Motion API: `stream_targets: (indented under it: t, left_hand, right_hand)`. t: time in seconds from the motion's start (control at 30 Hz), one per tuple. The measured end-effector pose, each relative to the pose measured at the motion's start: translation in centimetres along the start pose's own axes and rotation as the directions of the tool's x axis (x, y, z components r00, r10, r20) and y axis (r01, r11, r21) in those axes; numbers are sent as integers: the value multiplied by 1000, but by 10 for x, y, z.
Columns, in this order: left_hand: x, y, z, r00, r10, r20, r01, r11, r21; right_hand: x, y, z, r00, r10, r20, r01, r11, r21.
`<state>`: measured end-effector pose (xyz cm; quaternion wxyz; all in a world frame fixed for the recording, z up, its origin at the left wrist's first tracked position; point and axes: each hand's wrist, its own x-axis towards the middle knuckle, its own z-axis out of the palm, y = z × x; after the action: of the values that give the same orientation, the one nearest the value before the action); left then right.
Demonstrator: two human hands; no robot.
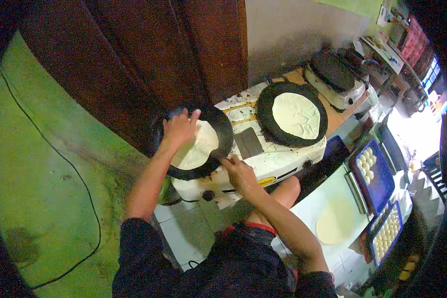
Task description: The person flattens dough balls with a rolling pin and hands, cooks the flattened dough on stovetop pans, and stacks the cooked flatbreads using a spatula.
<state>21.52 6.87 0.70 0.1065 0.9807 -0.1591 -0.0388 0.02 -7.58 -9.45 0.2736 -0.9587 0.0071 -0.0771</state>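
Observation:
A pale round flatbread (199,148) lies on the black round griddle (225,130) on the left of the stove. Over its far-left part is my left hand (180,130), fingers spread, the fingertips near the flatbread's upper edge. At the griddle's near-right rim, my right hand (241,175) is closed. A dark shape reaches from its fingers toward the flatbread, too dim to name. A second flatbread (297,115), wrinkled on top, rests on the other black griddle (266,108).
Both griddles stand on a white two-burner stove (193,189). To the right, a thin dough round (335,222) lies on a white work surface (303,211). Beyond are blue trays (382,191) of dough balls (387,234). Another griddle (331,69) stands at the back.

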Motion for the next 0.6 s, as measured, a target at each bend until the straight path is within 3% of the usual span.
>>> stream_targets:
  t: [0.07, 0.2, 0.27, 0.3, 0.4, 0.43, 0.47, 0.5, 0.6]
  left_hand:
    - [-7, 2, -32, 983, 37, -178, -67, 984, -166]
    - [-23, 35, -53, 811, 153, -565, -414, 832, -368]
    - [-31, 77, -28, 794, 177, -582, -526, 680, -511]
    - [-41, 108, -13, 789, 202, -581, -576, 574, -582]
    - [-104, 215, 43, 846, 432, -311, -474, 344, -810]
    - [-120, 250, 86, 813, 551, -190, -400, 290, -869]
    - [-164, 285, 96, 732, 677, -75, -377, 309, -873]
    - [-199, 314, 131, 614, 787, -60, -360, 212, -909]
    - [-338, 382, 196, 254, 940, 229, -124, 267, -956]
  right_hand:
    - [20, 4, 21, 998, -62, -32, 62, 998, 14]
    - [-67, 3, -33, 988, 156, 1, -154, 976, 155]
    - [-158, 36, -38, 956, 169, -240, -127, 975, 180]
    - [-209, 40, -54, 915, 277, -293, -221, 952, 209]
    - [-360, 3, -115, 636, 568, -523, -521, 816, 252]
    - [-412, -18, -130, 505, 687, -522, -692, 684, 231]
    - [-453, -39, -143, 460, 622, -634, -769, 636, 66]
    - [-495, -60, -156, 407, 544, -734, -843, 533, -73]
    - [-591, -124, -157, -18, 636, -771, -960, 204, 190]
